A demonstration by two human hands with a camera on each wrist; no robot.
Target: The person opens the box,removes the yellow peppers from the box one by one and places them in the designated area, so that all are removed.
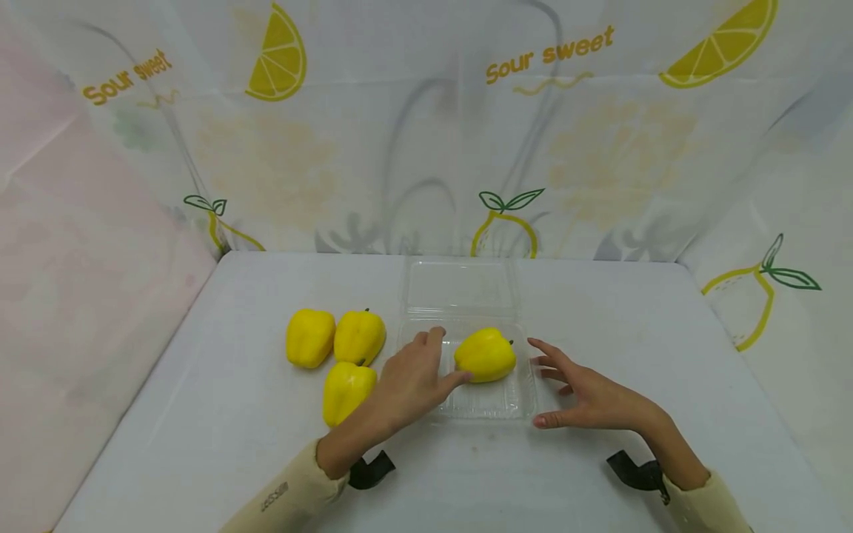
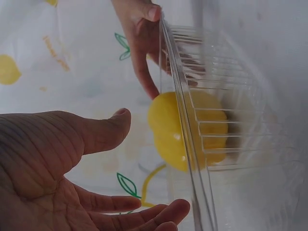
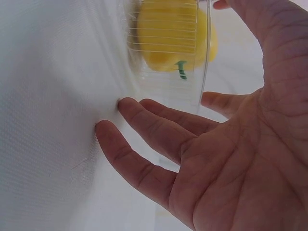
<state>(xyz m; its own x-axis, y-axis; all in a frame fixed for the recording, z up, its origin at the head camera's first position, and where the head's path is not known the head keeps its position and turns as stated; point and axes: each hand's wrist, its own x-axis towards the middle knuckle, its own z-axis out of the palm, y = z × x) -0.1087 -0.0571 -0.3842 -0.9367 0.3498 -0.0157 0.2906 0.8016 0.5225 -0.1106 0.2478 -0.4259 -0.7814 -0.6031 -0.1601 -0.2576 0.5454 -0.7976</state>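
A clear plastic clamshell container (image 1: 489, 409) lies on the table with its lid (image 1: 460, 289) folded back. One yellow bell pepper (image 1: 485, 357) is on its side in the base, stem to the right. My left hand (image 1: 412, 379) hovers at the container's left side, thumb and fingers spread with nothing between them. In the left wrist view, its fingertips (image 2: 179, 209) come close to the container's rim; contact is unclear. Just beyond the right wall is my right hand (image 1: 593, 396), fingers loosely extended and holding nothing. The right wrist view shows the pepper (image 3: 168, 38) through the clear wall.
Three more yellow bell peppers (image 1: 310, 338) sit grouped left of the container, the nearest partly behind my left forearm. A white cloth covers the table (image 1: 620, 318). Behind it hangs a lemon-print curtain (image 1: 373, 148), which also runs along the sides.
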